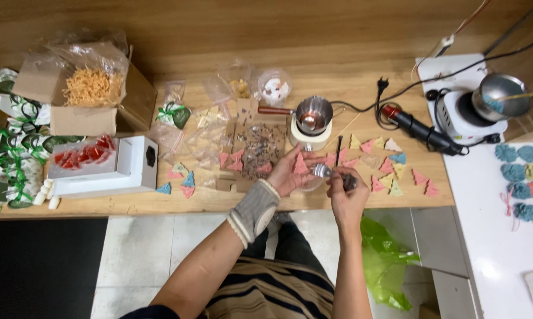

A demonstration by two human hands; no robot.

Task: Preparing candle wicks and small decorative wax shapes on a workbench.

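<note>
My left hand (289, 173), with a grey wrist wrap, holds a small pink tree-shaped piece (300, 164) flat on its palm over the wooden table (130, 204). My right hand (346, 192) grips a shiny metal tool (322, 171) whose tip touches that piece. Just beyond the hands stands a small metal pot (312, 115) on a white base. Several pink, yellow and blue tree-shaped pieces (390, 168) lie scattered to the right of the hands.
A cardboard sheet with dark scraps (256, 150) lies left of my hands. Further left are a white box (109, 168), an open carton of shredded filler (92, 88) and wrapped packages (12, 147). At right: a black tool (417, 130), a hotplate with pot (485, 103), flower shapes (523, 177).
</note>
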